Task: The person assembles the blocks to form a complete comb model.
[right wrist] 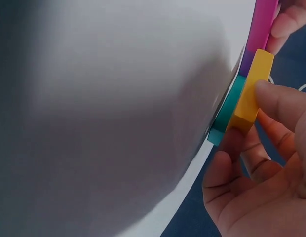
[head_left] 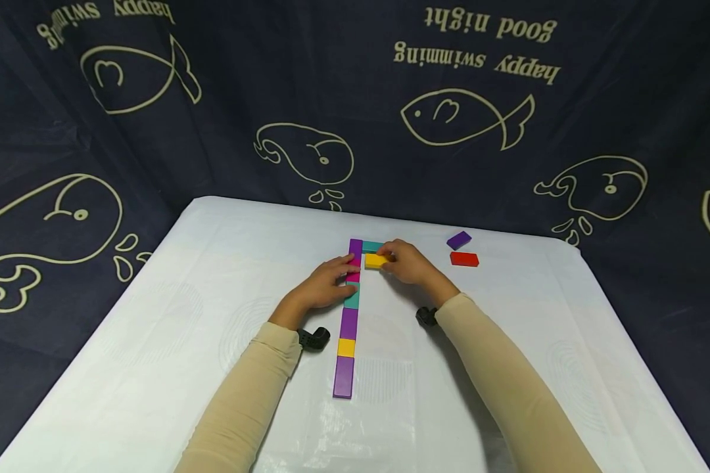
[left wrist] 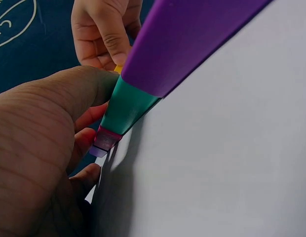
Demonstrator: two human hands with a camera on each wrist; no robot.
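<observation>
My right hand point(head_left: 409, 263) pinches a yellow block point(right wrist: 254, 94) between thumb and fingers. It holds the block close beside a teal block point(head_left: 371, 247), which extends right from the far end of a straight row of blocks. At that far end lies a purple block point(head_left: 355, 246), followed by a magenta block point(head_left: 352, 276) and a teal block point(head_left: 352, 301). My left hand point(head_left: 322, 287) lies over the row's left side, fingers spread and loosely extended. Its fingertips touch the magenta block, and its thumb is on the teal one.
Nearer the front, the row goes on with a purple block point(head_left: 348, 324), a yellow block point(head_left: 346, 348) and another purple block point(head_left: 343, 378). A loose purple block point(head_left: 459, 240) and a red block point(head_left: 464, 259) lie at the back right of the white table point(head_left: 154, 328). Dark patterned cloth point(head_left: 355, 85) hangs behind.
</observation>
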